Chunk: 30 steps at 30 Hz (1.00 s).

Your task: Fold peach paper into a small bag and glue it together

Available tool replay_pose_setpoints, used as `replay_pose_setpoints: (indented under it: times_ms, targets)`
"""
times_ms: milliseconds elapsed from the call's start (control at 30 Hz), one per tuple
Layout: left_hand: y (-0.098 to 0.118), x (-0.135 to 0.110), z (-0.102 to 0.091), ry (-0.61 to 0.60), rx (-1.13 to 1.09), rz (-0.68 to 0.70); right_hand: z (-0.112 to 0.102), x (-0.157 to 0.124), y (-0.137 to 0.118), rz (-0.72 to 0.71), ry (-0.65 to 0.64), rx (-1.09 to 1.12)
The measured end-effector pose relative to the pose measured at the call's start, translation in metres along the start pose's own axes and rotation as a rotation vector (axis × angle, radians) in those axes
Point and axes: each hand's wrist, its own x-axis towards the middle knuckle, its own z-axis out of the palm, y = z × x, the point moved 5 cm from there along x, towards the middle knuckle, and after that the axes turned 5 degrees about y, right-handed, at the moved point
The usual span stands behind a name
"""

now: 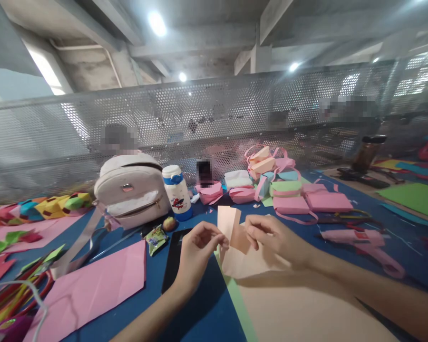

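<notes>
Between my two hands stands a partly folded piece of peach paper, with a narrow flap pointing up. The fingers of my left hand pinch its left edge. On the other side, my right hand is closed with its fingers curled against the paper; the fingertips are partly hidden. Beneath them lies a large peach sheet on top of a light green sheet. A black flat object, like a phone or tablet, rests beside my left wrist.
Behind stand a white backpack, a bottle and several small folded paper bags. A pink glue gun lies at right. Pink paper and scissors are at left. A perforated metal screen borders the blue table.
</notes>
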Motion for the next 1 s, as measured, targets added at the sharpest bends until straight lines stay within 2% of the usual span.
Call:
replay_pose_setpoints:
  times_ms: [67,167,367,600,833,1000]
  targets:
    - [0.000,-0.001,0.001,-0.015,-0.009,-0.001,-0.004,-0.002,-0.005,-0.048,0.023,-0.049]
    - [0.000,-0.004,0.004,-0.035,-0.001,-0.010,0.000,-0.006,-0.010,-0.060,-0.020,-0.161]
    - [-0.002,-0.007,0.005,0.004,-0.011,-0.047,0.002,-0.009,-0.013,-0.044,-0.034,-0.530]
    - [-0.006,-0.005,0.006,0.000,-0.051,-0.108,0.014,-0.008,0.003,0.031,-0.060,-0.465]
    - [-0.006,-0.009,0.009,-0.045,-0.007,-0.092,0.024,-0.011,0.018,0.080,-0.073,-0.515]
    - [0.000,-0.009,0.008,-0.032,-0.002,-0.061,0.025,-0.010,0.021,0.087,-0.080,-0.459]
